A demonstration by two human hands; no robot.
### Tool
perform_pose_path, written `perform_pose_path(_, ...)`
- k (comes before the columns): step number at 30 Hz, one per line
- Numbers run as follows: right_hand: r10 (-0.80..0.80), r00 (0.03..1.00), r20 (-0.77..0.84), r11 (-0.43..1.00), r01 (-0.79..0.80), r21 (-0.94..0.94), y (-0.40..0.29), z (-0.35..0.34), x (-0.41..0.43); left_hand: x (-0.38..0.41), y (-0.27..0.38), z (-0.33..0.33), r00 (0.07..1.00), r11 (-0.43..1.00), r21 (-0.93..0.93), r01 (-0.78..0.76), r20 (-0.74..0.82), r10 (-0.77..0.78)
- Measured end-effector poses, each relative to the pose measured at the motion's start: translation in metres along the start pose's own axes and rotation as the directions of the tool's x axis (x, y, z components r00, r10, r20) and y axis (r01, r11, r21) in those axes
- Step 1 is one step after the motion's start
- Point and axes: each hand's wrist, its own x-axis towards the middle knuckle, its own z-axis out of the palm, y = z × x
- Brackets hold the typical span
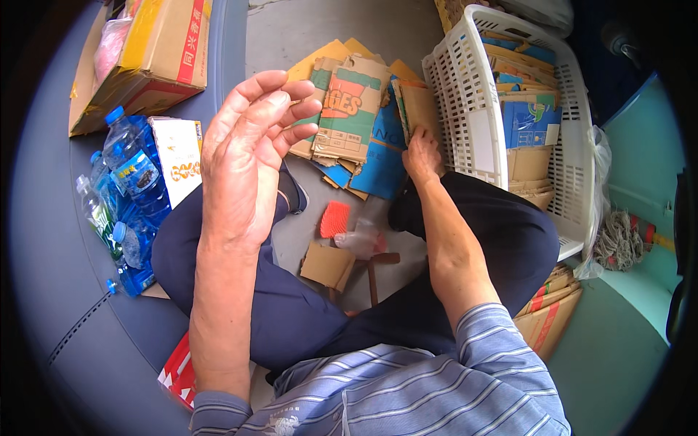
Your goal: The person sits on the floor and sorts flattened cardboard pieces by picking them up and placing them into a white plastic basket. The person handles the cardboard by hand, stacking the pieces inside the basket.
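My left hand (251, 131) is raised over my left knee, its fingers bent and apart, with nothing in it. Down by the white plastic basket, my right hand (422, 152) grips the near end of a small bundle of folded brown cardboard (420, 106). That bundle stands tilted against the basket's side. Flattened printed cardboard (354, 109) in green, orange and brown lies on the floor between my feet. Under it, blue cardboard (376, 158) and yellowish pieces (322, 57) stick out.
The perforated basket (463, 103) holds packed cardboard (531, 120). Blue-capped plastic bottles (136, 169) and a carton (180, 49) rest on the grey sofa (65, 229). A red mesh piece (334, 219), clear plastic (357, 240) and cardboard scrap (327, 265) lie between my legs. A mop head (621, 240) is at right.
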Motion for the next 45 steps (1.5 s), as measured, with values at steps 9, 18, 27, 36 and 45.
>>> perform_pose_path(9, 0.126, 0.944, -0.305, 0.990, -0.100, 0.101, 0.000, -0.037, 0.019, 0.001, -0.001, -0.001, 1.000, 1.000, 0.002, -0.012, -0.002, 0.012)
perform_pose_path(18, 0.062, 0.912, -0.405, 0.990, -0.005, 0.139, -0.068, -0.056, 0.016, -0.003, 0.000, -0.002, 1.000, 1.000, -0.025, -0.011, -0.009, 0.010)
perform_pose_path(27, -0.033, 0.999, 0.031, 0.829, 0.010, 0.560, -0.116, -0.064, 0.010, 0.004, -0.002, -0.003, 0.999, 0.999, -0.027, -0.030, -0.029, 0.029)
perform_pose_path(36, -0.260, 0.953, -0.154, 0.212, 0.212, 0.954, -0.052, -0.285, 0.018, 0.015, -0.031, -0.015, 0.994, 0.997, 0.074, -0.020, -0.102, 0.027)
perform_pose_path(45, -0.137, 0.968, -0.209, -0.310, 0.159, 0.937, -0.016, -0.335, -0.025, 0.050, -0.140, -0.053, 0.954, 0.799, 0.544, 0.255, -0.274, -0.118)
